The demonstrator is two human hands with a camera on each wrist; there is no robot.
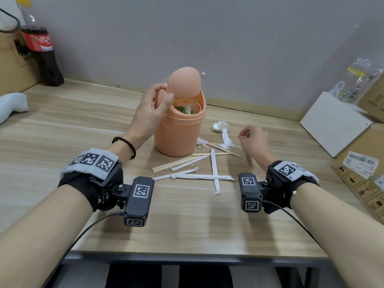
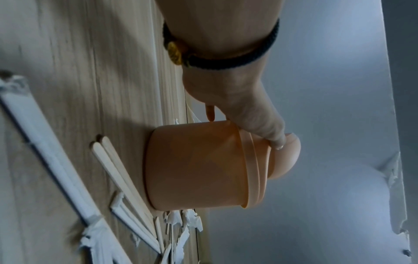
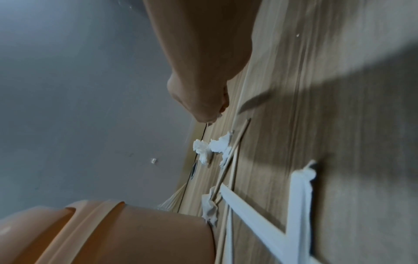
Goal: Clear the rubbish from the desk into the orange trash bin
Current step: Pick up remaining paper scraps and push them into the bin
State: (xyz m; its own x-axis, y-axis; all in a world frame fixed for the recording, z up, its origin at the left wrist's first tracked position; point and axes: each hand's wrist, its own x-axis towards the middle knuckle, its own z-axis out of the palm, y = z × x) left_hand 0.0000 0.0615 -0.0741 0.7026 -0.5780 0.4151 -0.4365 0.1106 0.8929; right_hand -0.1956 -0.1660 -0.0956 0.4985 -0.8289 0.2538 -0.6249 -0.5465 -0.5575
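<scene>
The orange trash bin (image 1: pixel 178 134) stands mid-desk with its swing lid (image 1: pixel 185 82) tipped up; white and green rubbish shows inside. My left hand (image 1: pixel 164 93) grips the lid at the bin's left rim, thumb on the flap; the left wrist view shows the thumb on the bin (image 2: pixel 196 166) top. My right hand (image 1: pixel 244 137) hovers right of the bin with fingers loosely curled and nothing visible in them. Crumpled white tissue (image 1: pixel 221 126) lies just left of it. Wooden sticks (image 1: pixel 176 163) and white paper wrappers (image 1: pixel 214 171) lie in front of the bin.
A cola bottle (image 1: pixel 41 50) and a cardboard box (image 1: pixel 12 59) stand at the back left. A white box (image 1: pixel 332 125), labelled cardboard (image 1: pixel 363 173) and plastic bags (image 1: pixel 361 80) crowd the right side. The grey wall runs close behind the bin.
</scene>
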